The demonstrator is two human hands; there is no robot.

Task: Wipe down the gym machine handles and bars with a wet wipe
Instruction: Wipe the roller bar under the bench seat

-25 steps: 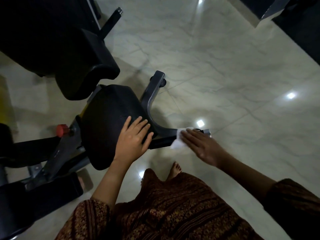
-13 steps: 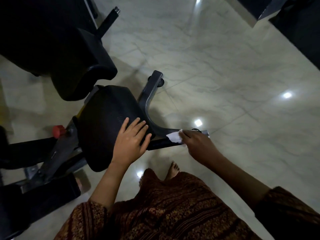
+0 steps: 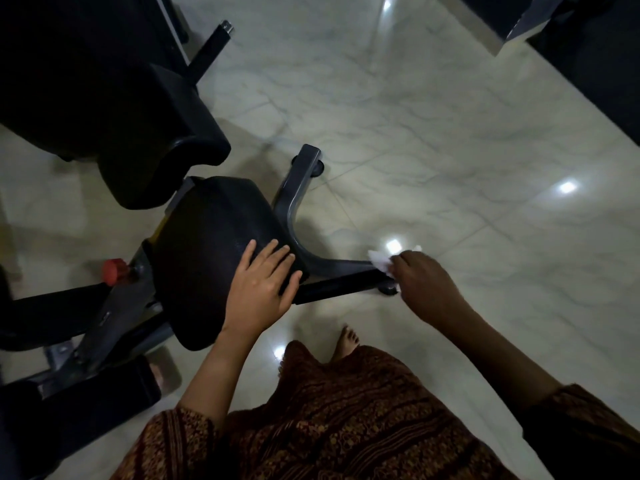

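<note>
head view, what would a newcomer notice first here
The white wet wipe stands out brightest, held by the right hand against the right end of the grey bar, just right of centre. The left hand lies flat on the black seat pad at centre, and a red knob shows on the dim frame at left.

1. A glossy, pale, marble-veined floor (image 3: 433,126) fills the centre and right of the frame, dotted with bright reflected lights.
2. A black gym machine (image 3: 114,109) stands on it at left, with a curved grey leg (image 3: 294,206) reaching toward centre.
3. A bare foot (image 3: 347,342) stands on the tiles, lower centre.
4. Dark equipment (image 3: 595,74) occupies the upper right corner.
</note>
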